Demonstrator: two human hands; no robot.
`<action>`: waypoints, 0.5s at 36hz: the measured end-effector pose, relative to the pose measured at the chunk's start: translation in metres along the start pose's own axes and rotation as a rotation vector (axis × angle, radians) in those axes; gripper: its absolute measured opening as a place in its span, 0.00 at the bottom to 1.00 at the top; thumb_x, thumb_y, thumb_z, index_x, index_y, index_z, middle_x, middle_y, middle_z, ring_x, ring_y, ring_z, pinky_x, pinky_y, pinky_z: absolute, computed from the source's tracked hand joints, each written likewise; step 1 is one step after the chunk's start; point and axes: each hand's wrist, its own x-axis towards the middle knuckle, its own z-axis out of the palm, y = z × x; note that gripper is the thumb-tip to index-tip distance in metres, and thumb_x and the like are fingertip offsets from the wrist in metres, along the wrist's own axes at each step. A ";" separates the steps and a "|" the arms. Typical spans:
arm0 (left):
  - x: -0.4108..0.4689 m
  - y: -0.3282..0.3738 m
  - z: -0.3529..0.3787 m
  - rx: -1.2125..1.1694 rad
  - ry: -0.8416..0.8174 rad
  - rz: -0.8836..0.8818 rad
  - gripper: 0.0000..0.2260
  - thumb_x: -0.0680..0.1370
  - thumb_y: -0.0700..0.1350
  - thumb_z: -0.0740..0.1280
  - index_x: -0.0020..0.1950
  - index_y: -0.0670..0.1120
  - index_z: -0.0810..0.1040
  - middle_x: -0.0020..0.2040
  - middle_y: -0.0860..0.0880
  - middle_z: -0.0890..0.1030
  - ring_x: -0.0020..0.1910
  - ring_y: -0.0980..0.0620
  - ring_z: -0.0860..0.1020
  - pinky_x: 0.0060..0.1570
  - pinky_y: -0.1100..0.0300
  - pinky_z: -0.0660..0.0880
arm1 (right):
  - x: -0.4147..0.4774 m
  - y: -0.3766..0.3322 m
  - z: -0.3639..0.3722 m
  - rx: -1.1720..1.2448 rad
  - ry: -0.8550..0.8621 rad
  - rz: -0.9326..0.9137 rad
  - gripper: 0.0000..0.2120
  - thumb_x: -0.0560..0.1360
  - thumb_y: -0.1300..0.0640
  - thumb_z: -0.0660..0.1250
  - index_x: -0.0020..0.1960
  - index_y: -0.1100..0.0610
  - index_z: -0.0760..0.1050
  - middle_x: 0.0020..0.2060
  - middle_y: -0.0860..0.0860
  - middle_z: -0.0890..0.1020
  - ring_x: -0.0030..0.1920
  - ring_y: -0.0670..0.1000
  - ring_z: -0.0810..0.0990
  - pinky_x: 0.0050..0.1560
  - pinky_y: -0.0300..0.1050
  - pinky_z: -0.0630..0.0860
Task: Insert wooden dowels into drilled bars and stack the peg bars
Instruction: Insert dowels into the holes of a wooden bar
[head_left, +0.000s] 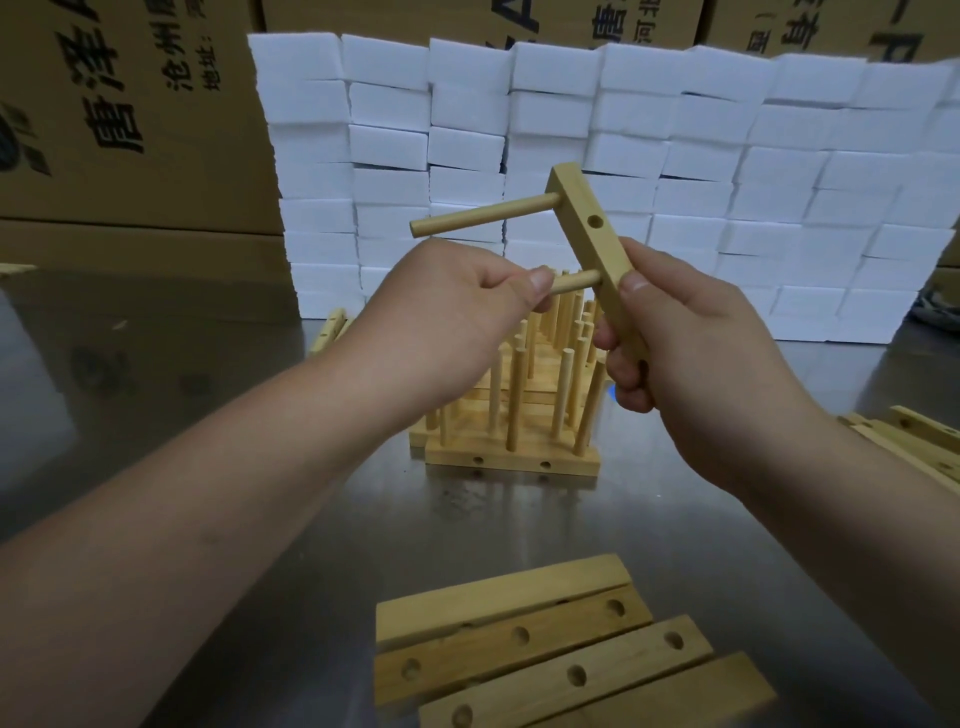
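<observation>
Only print I can read is on the cardboard boxes at the back, all turned sideways. The left box (130, 171) has big 唐泽, plus smaller 沧州 and 地址. The middle box (582, 21) shows 唐 and 河北. The right box (831, 26) has 有, the rest cropped.

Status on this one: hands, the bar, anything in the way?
Right hand grips drilled bar, held up. Left hand pinches second dowel at the bar; first dowel already seated. Nothing blocking; peg bar stack stands below.

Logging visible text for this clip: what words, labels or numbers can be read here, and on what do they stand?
"唐泽": large, sideways, on the left cardboard box.
"沧州" and "地址:": smaller, same box.
Print on the back boxes: cut off, unreadable.
No text on the wooden bars.
</observation>
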 end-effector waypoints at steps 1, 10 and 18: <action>0.001 -0.001 0.001 0.010 -0.007 -0.002 0.13 0.76 0.56 0.63 0.34 0.57 0.80 0.38 0.47 0.80 0.35 0.53 0.73 0.25 0.69 0.66 | 0.000 0.000 0.001 -0.001 0.003 0.010 0.20 0.81 0.57 0.53 0.43 0.39 0.78 0.25 0.44 0.73 0.25 0.44 0.66 0.23 0.36 0.66; 0.002 0.005 -0.012 0.272 -0.013 0.095 0.14 0.76 0.61 0.55 0.37 0.58 0.74 0.36 0.56 0.78 0.34 0.60 0.75 0.32 0.60 0.67 | 0.007 0.001 -0.001 0.006 0.118 0.080 0.11 0.81 0.56 0.54 0.56 0.49 0.74 0.31 0.48 0.76 0.23 0.44 0.70 0.24 0.35 0.68; 0.011 -0.011 -0.022 0.151 0.361 0.235 0.21 0.74 0.53 0.54 0.38 0.36 0.75 0.34 0.39 0.75 0.33 0.44 0.72 0.34 0.48 0.70 | 0.012 -0.005 -0.011 0.186 0.245 0.165 0.11 0.81 0.59 0.53 0.47 0.56 0.73 0.29 0.50 0.76 0.21 0.45 0.69 0.22 0.35 0.66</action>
